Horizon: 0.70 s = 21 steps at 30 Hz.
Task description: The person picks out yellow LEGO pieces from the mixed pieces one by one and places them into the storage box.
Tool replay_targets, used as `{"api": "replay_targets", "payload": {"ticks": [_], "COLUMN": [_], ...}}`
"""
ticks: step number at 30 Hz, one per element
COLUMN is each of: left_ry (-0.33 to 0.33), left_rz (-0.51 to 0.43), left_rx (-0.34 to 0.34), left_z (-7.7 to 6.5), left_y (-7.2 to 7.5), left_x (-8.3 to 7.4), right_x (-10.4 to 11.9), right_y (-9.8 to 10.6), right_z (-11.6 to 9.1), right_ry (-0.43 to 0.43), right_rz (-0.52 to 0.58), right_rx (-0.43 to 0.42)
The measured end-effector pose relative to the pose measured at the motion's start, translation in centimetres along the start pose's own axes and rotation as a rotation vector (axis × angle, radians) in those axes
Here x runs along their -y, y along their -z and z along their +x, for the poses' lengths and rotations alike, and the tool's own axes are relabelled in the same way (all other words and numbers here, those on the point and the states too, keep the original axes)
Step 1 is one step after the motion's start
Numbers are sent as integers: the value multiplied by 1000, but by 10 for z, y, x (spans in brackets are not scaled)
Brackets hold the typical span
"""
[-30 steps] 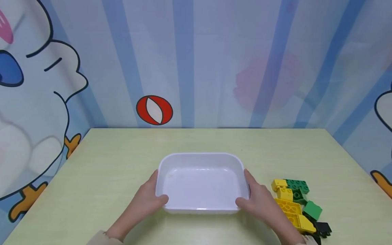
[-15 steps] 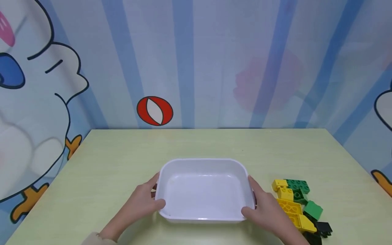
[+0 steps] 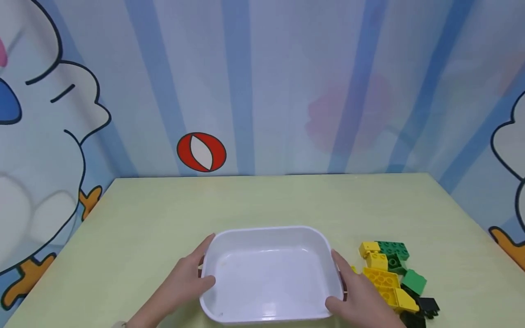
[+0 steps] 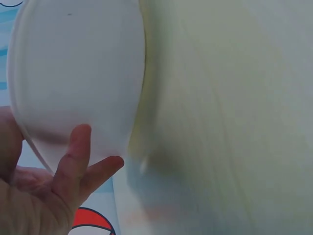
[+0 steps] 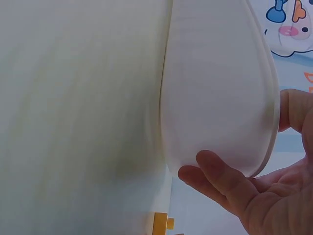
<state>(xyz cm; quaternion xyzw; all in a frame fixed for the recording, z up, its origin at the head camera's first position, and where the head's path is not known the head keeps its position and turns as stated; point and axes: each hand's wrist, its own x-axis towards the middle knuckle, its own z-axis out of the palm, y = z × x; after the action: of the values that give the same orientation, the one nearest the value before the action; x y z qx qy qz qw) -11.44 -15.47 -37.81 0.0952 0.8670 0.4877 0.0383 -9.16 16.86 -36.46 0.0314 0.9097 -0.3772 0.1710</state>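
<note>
A white rectangular tray [image 3: 270, 282] with rounded corners and bare insides sits low in the middle of the head view. My left hand [image 3: 184, 278] grips its left end, thumb over the rim and fingers along the outer wall. At the opposite end my right hand [image 3: 361, 291] holds it the same way. In the left wrist view, fingers [image 4: 73, 161] press the tray's outer side [image 4: 83, 73]. The right wrist view shows fingertips [image 5: 210, 164] against the tray wall [image 5: 220, 88]. Whether its base touches the table cannot be told.
Yellow bricks [image 3: 381, 275], green bricks [image 3: 393, 248] and black pieces [image 3: 427, 306] lie in a cluster on the pale table [image 3: 164, 205], just right of my right hand. A patterned backdrop [image 3: 270, 91] stands behind the table's far edge.
Both hands have brought the tray nearer to me, downward in the head view. The bricks keep their places on the table; the head view has shifted slightly.
</note>
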Motion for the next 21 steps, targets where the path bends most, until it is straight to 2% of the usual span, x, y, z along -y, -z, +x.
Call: {"api": "replay_targets", "payload": {"ticks": [6, 12, 21], "left_ry": [-25, -56, -33], "left_rz": [34, 127, 206], "left_rx": [82, 54, 33], "left_z": [-6, -8, -11], "left_y": [-1, -5, -7], "left_x": [-7, -12, -18], "right_x": [-6, -9, -14], "right_y": [-1, 4, 3], "right_z": [-8, -9, -9], "right_ry": [-50, -80, -90], "right_rz": [52, 78, 116], "right_rx": [34, 52, 72]}}
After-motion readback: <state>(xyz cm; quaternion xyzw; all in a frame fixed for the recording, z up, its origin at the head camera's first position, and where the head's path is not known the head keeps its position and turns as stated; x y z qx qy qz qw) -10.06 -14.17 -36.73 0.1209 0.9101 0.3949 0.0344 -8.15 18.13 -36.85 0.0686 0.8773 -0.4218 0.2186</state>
